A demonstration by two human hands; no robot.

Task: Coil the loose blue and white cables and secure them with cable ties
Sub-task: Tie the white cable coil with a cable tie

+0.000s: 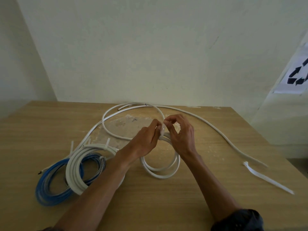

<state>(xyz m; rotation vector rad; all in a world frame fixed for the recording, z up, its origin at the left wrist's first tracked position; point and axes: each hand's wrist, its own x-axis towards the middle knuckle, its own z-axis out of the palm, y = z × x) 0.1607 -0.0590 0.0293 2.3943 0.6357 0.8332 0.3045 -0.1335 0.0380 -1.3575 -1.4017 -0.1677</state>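
Note:
A small white cable coil (pixel 160 172) lies at the table's centre. Both hands meet at its far side. My left hand (pixel 146 139) pinches the coil's top, and my right hand (pixel 180 132) pinches a white cable tie (pixel 162 129) wrapped there. A tied white coil (pixel 75 167) leans on a tied blue coil (pixel 50 185) at the left. A loose white cable (pixel 208 124) runs in a long arc across the back of the table. A smaller white loop (pixel 106 125) lies behind my hands.
Spare white cable ties (pixel 266 177) lie near the right edge of the wooden table (pixel 166 205). A wall rises directly behind the table. A paper with a recycling symbol (pixel 298 74) hangs at the right.

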